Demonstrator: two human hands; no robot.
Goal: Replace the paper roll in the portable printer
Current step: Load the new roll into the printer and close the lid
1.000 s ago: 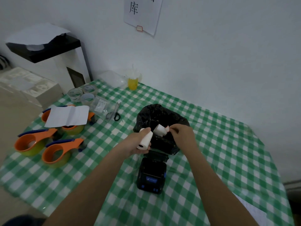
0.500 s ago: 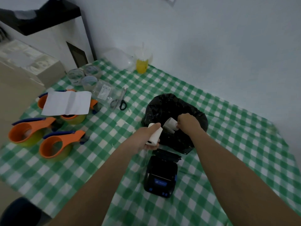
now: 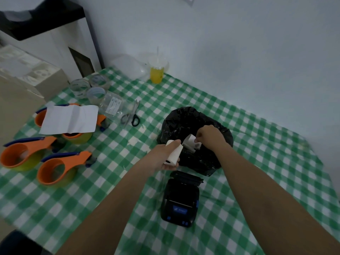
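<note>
The left hand (image 3: 161, 157) is closed around a white paper roll (image 3: 173, 153) and holds it above the counter (image 3: 257, 162), which has a green checked cloth. The right hand (image 3: 209, 136) pinches a second, smaller roll (image 3: 191, 144) with its fingertips over the open black bag (image 3: 184, 122). The two rolls are near each other but apart. The black printer (image 3: 181, 201) lies on the counter just in front of the bag, below both hands.

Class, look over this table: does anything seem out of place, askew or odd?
One thing: a creased white sheet lies draped over the orange tape dispensers, not flat on the table. The printer sits with its cover open, as a roll change needs.
</note>
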